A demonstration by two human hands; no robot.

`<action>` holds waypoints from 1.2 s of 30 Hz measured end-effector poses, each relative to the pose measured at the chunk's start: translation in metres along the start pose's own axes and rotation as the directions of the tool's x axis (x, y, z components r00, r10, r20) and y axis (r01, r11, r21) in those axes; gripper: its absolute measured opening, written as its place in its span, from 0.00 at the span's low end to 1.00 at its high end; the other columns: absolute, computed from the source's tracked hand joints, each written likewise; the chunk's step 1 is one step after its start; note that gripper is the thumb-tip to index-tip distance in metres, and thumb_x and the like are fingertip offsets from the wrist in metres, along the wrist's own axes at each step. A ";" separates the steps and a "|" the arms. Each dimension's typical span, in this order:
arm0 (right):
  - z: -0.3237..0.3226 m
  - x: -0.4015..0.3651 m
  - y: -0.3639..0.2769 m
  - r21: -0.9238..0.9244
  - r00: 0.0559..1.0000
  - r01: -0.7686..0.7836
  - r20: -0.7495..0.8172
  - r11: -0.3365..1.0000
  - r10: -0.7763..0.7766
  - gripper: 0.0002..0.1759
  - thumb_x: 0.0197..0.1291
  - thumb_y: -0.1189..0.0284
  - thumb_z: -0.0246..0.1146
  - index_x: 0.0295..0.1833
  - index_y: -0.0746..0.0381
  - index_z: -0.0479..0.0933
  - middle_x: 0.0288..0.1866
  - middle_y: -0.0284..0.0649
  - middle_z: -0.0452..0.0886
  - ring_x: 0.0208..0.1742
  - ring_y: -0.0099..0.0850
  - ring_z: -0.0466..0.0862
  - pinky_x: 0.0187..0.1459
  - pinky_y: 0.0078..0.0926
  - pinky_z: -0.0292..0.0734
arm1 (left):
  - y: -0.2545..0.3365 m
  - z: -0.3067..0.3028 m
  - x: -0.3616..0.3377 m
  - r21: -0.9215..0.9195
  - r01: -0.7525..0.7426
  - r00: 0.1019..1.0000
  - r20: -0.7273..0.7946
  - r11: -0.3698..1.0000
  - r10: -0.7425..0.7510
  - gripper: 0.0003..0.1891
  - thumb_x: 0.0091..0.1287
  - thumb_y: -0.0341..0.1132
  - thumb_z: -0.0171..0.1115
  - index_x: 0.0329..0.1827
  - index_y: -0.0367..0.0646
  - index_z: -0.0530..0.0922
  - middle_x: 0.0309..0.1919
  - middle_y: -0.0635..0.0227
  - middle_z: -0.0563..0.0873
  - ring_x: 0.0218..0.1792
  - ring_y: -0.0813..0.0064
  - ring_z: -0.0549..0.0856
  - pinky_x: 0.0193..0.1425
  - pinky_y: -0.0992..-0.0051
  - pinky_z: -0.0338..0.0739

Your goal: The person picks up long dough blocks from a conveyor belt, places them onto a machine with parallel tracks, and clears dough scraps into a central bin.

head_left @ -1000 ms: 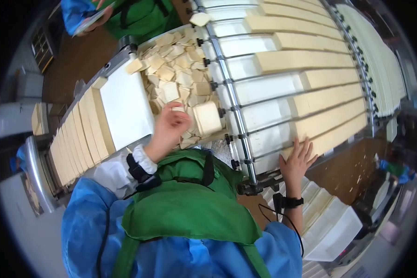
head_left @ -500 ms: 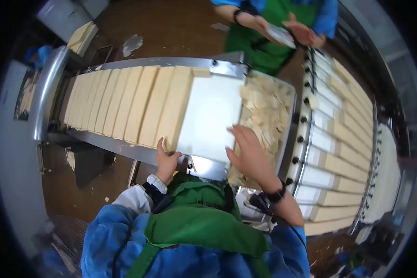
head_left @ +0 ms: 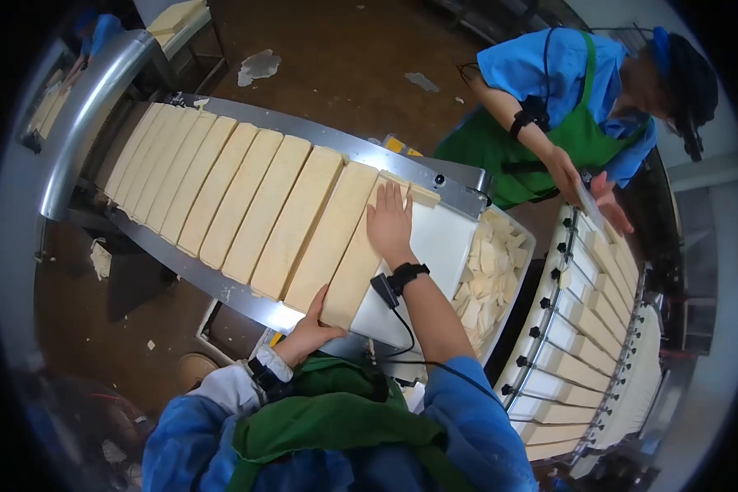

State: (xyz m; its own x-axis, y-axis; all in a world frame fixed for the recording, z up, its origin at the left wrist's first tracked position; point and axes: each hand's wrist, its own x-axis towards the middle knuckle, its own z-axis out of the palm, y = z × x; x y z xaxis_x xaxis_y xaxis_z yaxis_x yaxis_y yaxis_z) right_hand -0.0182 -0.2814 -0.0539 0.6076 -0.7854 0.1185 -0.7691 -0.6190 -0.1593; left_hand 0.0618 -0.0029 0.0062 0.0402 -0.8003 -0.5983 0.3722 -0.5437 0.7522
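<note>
One slab [head_left: 354, 250], end of row [head_left: 246, 197], not yet lifted: left hand [head_left: 310, 326] clasps its near end, right hand [head_left: 389, 220] lies flat, open, on top.

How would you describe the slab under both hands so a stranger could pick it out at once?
Find the steel-sided conveyor carrying a row of long pale slabs. Follow it to the end beside the bare white belt. Only that last slab is touched: left hand at its near end, right hand flat on its far end.
</note>
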 end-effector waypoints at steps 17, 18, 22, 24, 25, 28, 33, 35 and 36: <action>-0.062 0.010 0.043 -0.058 0.900 -0.385 0.195 0.921 0.389 0.42 0.47 0.51 0.67 0.64 0.68 0.78 0.71 0.52 0.75 0.78 0.47 0.67 0.82 0.66 0.42 | -0.011 0.022 0.026 0.494 -0.045 0.998 -0.015 0.868 0.061 0.72 0.49 0.41 0.82 0.88 0.50 0.33 0.69 0.35 0.77 0.68 0.40 0.80 0.72 0.61 0.75; -0.068 -0.005 0.061 -0.118 0.893 -0.411 0.146 0.904 0.425 0.42 0.47 0.50 0.68 0.64 0.68 0.78 0.68 0.53 0.77 0.76 0.48 0.68 0.81 0.62 0.48 | -0.019 0.026 0.027 0.611 -0.159 0.980 0.001 0.776 0.200 0.71 0.49 0.42 0.82 0.88 0.49 0.34 0.64 0.33 0.81 0.64 0.38 0.82 0.70 0.59 0.77; -0.095 -0.081 0.141 -0.075 0.822 -0.540 0.169 0.838 0.544 0.42 0.49 0.46 0.70 0.63 0.67 0.79 0.58 0.54 0.84 0.70 0.52 0.76 0.74 0.46 0.67 | 0.004 0.039 0.037 0.768 -0.111 0.994 0.092 0.631 0.062 0.66 0.49 0.42 0.80 0.88 0.47 0.42 0.52 0.34 0.86 0.54 0.36 0.86 0.62 0.53 0.82; -0.132 -0.121 0.152 0.260 0.801 -0.596 0.268 0.760 0.536 0.47 0.44 0.44 0.78 0.62 0.69 0.77 0.55 0.56 0.86 0.64 0.52 0.81 0.66 0.41 0.75 | -0.005 0.041 0.053 0.852 -0.108 0.990 0.046 0.512 0.133 0.59 0.45 0.42 0.83 0.83 0.49 0.58 0.54 0.38 0.86 0.55 0.37 0.86 0.61 0.51 0.82; -0.149 -0.141 0.160 0.494 0.808 -0.589 0.355 0.640 0.470 0.49 0.41 0.44 0.81 0.61 0.69 0.77 0.57 0.57 0.85 0.64 0.52 0.82 0.66 0.42 0.76 | -0.001 0.046 0.051 0.877 -0.135 0.981 0.053 0.461 0.186 0.55 0.45 0.41 0.81 0.81 0.50 0.62 0.49 0.40 0.87 0.51 0.38 0.87 0.58 0.51 0.83; -0.127 -0.193 0.185 0.473 0.913 -0.385 0.317 0.793 0.255 0.79 0.26 0.47 0.88 0.84 0.59 0.51 0.59 0.55 0.86 0.63 0.51 0.84 0.61 0.45 0.80 | -0.001 0.054 0.061 0.891 -0.221 0.945 0.095 0.396 0.313 0.47 0.46 0.40 0.79 0.74 0.53 0.68 0.43 0.46 0.89 0.48 0.41 0.89 0.53 0.51 0.85; -0.121 -0.258 0.144 0.134 0.895 -0.444 0.110 0.886 0.432 0.26 0.60 0.63 0.66 0.65 0.46 0.78 0.45 0.56 0.82 0.46 0.54 0.85 0.44 0.50 0.82 | -0.022 0.071 0.089 0.978 -0.139 0.926 0.073 0.156 0.370 0.45 0.45 0.40 0.82 0.70 0.53 0.71 0.49 0.51 0.89 0.47 0.44 0.89 0.50 0.51 0.84; -0.162 -0.286 0.147 0.077 0.856 -0.517 0.056 0.852 0.514 0.26 0.60 0.64 0.65 0.66 0.46 0.78 0.46 0.57 0.80 0.46 0.54 0.84 0.44 0.49 0.82 | -0.005 0.094 0.083 0.922 -0.255 0.925 0.145 0.292 0.352 0.43 0.45 0.38 0.82 0.69 0.54 0.73 0.52 0.53 0.87 0.50 0.44 0.87 0.53 0.51 0.83; -0.174 -0.301 0.151 0.022 0.839 -0.545 0.019 0.838 0.544 0.25 0.61 0.66 0.64 0.66 0.46 0.78 0.48 0.58 0.78 0.46 0.54 0.84 0.44 0.49 0.81 | 0.000 0.114 0.083 0.921 -0.275 0.926 0.178 0.275 0.332 0.43 0.45 0.38 0.82 0.69 0.54 0.73 0.52 0.53 0.87 0.50 0.44 0.87 0.53 0.51 0.83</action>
State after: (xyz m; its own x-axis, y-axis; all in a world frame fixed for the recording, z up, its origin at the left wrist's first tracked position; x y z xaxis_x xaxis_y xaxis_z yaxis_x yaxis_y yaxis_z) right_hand -0.3515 -0.1395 0.0568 0.0946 -0.9955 -0.0055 -0.9714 -0.0911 -0.2194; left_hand -0.0407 -0.0976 -0.0120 -0.0037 -0.9669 -0.2550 -0.7626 -0.1622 0.6261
